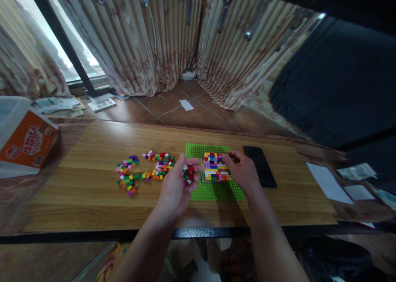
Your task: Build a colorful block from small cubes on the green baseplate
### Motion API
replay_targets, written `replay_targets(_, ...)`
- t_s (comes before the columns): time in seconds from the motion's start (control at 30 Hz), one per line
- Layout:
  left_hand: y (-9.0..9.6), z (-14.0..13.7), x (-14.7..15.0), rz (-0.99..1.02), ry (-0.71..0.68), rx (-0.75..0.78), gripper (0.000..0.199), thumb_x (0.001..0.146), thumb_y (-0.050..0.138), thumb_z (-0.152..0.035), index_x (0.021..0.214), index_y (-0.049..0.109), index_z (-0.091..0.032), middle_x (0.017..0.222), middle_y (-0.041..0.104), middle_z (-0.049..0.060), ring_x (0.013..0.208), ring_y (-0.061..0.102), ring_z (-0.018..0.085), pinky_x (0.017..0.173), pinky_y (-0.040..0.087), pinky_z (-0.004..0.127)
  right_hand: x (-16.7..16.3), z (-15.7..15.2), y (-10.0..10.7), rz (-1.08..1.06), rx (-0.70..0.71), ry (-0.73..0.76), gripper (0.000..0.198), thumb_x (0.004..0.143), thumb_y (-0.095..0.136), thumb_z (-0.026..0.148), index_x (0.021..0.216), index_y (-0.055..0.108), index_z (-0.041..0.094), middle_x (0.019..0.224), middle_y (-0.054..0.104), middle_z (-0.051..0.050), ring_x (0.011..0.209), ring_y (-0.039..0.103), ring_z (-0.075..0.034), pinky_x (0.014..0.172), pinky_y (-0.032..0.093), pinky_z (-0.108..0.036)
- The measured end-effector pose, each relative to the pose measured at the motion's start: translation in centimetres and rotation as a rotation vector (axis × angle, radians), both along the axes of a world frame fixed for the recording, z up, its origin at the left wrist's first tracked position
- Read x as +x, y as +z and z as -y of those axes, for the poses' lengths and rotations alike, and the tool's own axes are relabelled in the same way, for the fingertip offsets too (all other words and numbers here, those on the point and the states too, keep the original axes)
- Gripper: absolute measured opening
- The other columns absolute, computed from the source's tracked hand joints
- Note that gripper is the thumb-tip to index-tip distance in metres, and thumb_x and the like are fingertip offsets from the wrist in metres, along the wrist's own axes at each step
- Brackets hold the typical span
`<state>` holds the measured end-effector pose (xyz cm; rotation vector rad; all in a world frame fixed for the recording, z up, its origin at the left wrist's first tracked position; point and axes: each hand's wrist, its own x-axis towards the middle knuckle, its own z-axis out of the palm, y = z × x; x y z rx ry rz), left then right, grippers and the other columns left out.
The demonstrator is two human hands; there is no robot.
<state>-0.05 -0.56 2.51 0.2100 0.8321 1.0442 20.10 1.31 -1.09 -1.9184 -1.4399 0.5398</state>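
Nearest the camera, 2 bare forearms are reached over the dark front edge of the wooden table. The left hand is cupped, its fingers only loosely curled, and a few small bricks, red, green and white among them, are cradled in it. Its fingertips are pointed at the left side of the multicoloured brick block; whether contact is made cannot be told. The block is seated on the green baseplate, with bare studs left behind and in front of it. The right hand is bent over the block's far right corner, thumb and forefinger brought close together; whether 1 brick is gripped there is hidden.

The step in hand is judged to be the placing or pressing of a brick at that corner, with a supply held ready at the left. For the next move, a firm press with the fingertip seems called for, then a fresh brick to be picked from the left palm and lined up with the studs.

Further loose bricks are scattered to the left of the baseplate, and a black phone is laid to its right.
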Motion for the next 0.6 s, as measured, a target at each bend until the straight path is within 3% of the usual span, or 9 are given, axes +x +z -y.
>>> replay_targets(0.13, 0.4, 0.1, 0.0, 0.014, -0.007, -0.034, 0.03, 0.09, 0.045, -0.03, 0.087, 0.065, -0.008, 0.07, 0.065, 0.009, 0.05, 0.051, 0.008, 0.043, 0.033, 0.016, 0.0, 0.0, -0.2, -0.113, -0.014, 0.008, 0.042, 0.079, 0.061, 0.051, 0.095, 0.071, 0.014, 0.086, 0.074, -0.009, 0.075, 0.066, -0.022, 0.07, 0.049, -0.034)
replay_targets(0.33, 0.7, 0.1, 0.1, 0.019, -0.01, -0.043, 0.021, 0.085, 0.046, -0.017, 0.086, 0.065, -0.007, 0.069, 0.065, 0.009, 0.052, 0.05, 0.008, 0.045, 0.035, 0.015, -0.3, 0.0, -0.2, -0.19, 0.015, 0.003, 0.038, 0.078, 0.063, 0.049, 0.089, 0.071, 0.014, 0.082, 0.074, -0.009, 0.073, 0.067, -0.022, 0.069, 0.05, -0.034)
replay_targets(0.5, 0.2, 0.1, 0.1, 0.036, -0.049, -0.026, 0.036, 0.093, 0.042, -0.033, 0.085, 0.066, -0.007, 0.068, 0.065, 0.01, 0.053, 0.052, 0.009, 0.048, 0.038, 0.016, -0.1, 0.0, -0.1, -0.095, 0.019, -0.017, 0.04, 0.078, 0.064, 0.05, 0.094, 0.071, 0.014, 0.086, 0.073, -0.009, 0.073, 0.066, -0.022, 0.069, 0.05, -0.035)
replay_targets(0.6, 0.0, 0.2, 0.2, 0.026, -0.075, -0.013, 0.047, 0.094, 0.04, -0.045, 0.085, 0.067, -0.007, 0.069, 0.066, 0.01, 0.053, 0.052, 0.008, 0.05, 0.039, 0.016, -0.8, 0.5, 0.8, 0.005, 0.178, -0.017, 0.034, 0.081, 0.063, 0.045, 0.095, 0.071, 0.015, 0.091, 0.071, -0.009, 0.075, 0.064, -0.021, 0.072, 0.05, -0.036)
